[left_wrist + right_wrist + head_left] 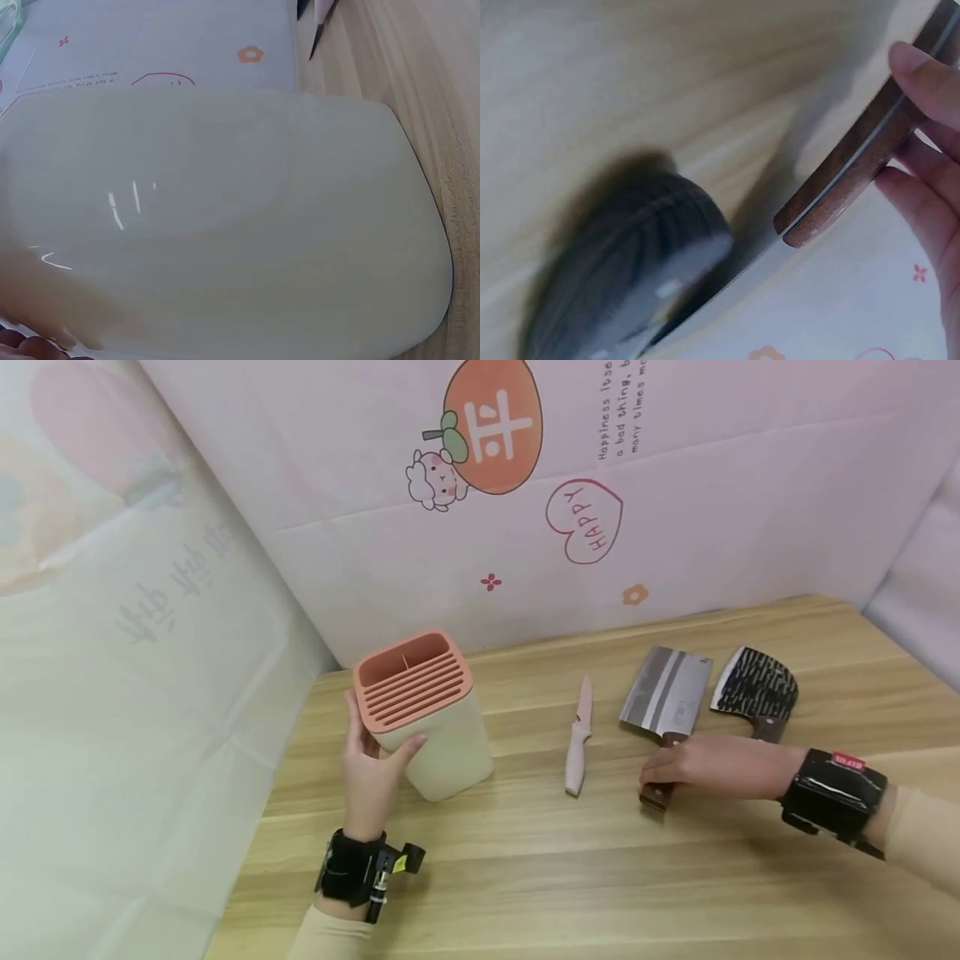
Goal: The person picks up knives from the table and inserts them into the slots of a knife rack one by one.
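Note:
A cream knife block (450,756) with a coral slotted top stands at the table's left; its smooth side (247,202) fills the left wrist view. My left hand (371,781) grips the block near its top, thumb on the front and fingers at the far left side. At the right, my right hand (712,766) holds the brown handle (855,161) of a cleaver between thumb and fingers. The cleaver's broad silver blade (675,689) points away from me. Its handle appears thin edge-on in the right wrist view, where the hand (930,127) is partly cut off.
Between block and cleaver lies a small pink paring knife (577,747). Right of the cleaver is a curved chopping knife (757,689) with a dark patterned blade, its handle partly behind my right hand. A printed cloth (375,560) hangs along the wooden table's (525,877) back edge.

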Demonstrator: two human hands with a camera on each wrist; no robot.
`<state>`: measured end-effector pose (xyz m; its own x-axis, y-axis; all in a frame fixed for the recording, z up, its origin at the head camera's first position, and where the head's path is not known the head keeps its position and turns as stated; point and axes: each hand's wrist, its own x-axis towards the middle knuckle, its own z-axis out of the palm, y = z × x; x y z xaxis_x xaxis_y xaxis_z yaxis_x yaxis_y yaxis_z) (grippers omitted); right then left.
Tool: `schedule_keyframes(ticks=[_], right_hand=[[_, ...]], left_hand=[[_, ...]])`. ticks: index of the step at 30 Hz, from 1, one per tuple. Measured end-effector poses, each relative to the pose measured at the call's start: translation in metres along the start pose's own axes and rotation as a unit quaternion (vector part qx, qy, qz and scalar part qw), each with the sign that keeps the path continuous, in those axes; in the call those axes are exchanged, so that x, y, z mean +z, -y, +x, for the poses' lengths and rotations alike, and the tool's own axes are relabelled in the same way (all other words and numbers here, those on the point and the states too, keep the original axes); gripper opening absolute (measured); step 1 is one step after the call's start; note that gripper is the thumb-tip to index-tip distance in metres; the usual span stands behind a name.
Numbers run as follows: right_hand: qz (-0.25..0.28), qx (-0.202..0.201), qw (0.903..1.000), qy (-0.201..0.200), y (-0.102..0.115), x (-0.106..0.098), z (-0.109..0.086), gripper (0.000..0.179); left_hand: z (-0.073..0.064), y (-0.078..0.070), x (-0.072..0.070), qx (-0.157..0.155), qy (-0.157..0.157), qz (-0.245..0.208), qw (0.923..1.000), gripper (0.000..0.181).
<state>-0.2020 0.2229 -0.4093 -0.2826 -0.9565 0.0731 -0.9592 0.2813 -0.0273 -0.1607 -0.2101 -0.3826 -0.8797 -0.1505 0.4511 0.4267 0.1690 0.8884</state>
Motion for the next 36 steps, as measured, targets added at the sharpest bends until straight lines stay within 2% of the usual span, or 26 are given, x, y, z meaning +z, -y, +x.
schedule_keyframes(ticks=[3, 6, 9, 12, 14, 16, 18, 22, 25, 28, 33, 36], right_hand=[[-0.028, 0.006, 0.9994, -0.019, 0.003, -0.007, 0.000, 0.041], [-0.031, -0.001, 0.9984, -0.047, 0.004, -0.012, 0.001, 0.045], [-0.030, -0.018, 0.9958, -0.084, 0.004, -0.014, -0.001, 0.051], [-0.034, -0.019, 0.9898, -0.137, 0.004, -0.014, -0.003, 0.036], [-0.044, -0.011, 0.9832, -0.177, 0.003, -0.016, -0.004, 0.034], [-0.057, 0.003, 0.9749, -0.215, 0.002, -0.018, -0.004, 0.048], [-0.075, 0.012, 0.9655, -0.249, 0.000, -0.021, -0.004, 0.050], [-0.110, 0.027, 0.9522, -0.284, -0.004, -0.030, -0.003, 0.049], [-0.132, 0.037, 0.9461, -0.293, -0.007, -0.038, -0.003, 0.049], [-0.141, 0.046, 0.9345, -0.323, -0.010, -0.043, -0.004, 0.047], [-0.150, 0.090, 0.9153, -0.363, -0.014, -0.051, -0.009, 0.052], [-0.131, 0.123, 0.9079, -0.379, -0.014, -0.061, -0.012, 0.057]], left_hand=[[0.001, 0.002, 0.001, 0.002, -0.006, -0.007, 1.0000, 0.100], [0.002, 0.002, 0.001, 0.002, -0.006, -0.015, 0.9999, 0.101], [0.001, -0.008, 0.004, 0.000, -0.004, -0.014, 0.9999, 0.099], [0.002, -0.018, 0.006, 0.005, -0.001, -0.014, 0.9999, 0.095], [0.002, -0.021, 0.007, 0.012, 0.000, -0.013, 0.9998, 0.094], [0.003, -0.021, 0.006, 0.018, 0.003, -0.016, 0.9997, 0.095], [0.003, -0.016, 0.005, 0.022, 0.003, -0.016, 0.9996, 0.095], [0.002, -0.004, 0.002, 0.022, -0.001, -0.026, 0.9994, 0.096], [0.000, -0.008, 0.003, 0.016, -0.006, -0.024, 0.9996, 0.095], [-0.002, -0.020, 0.004, 0.005, -0.009, -0.019, 0.9998, 0.094], [0.000, -0.023, 0.005, 0.011, -0.008, -0.011, 0.9999, 0.094], [0.000, -0.023, 0.005, 0.006, -0.003, -0.002, 1.0000, 0.095]])
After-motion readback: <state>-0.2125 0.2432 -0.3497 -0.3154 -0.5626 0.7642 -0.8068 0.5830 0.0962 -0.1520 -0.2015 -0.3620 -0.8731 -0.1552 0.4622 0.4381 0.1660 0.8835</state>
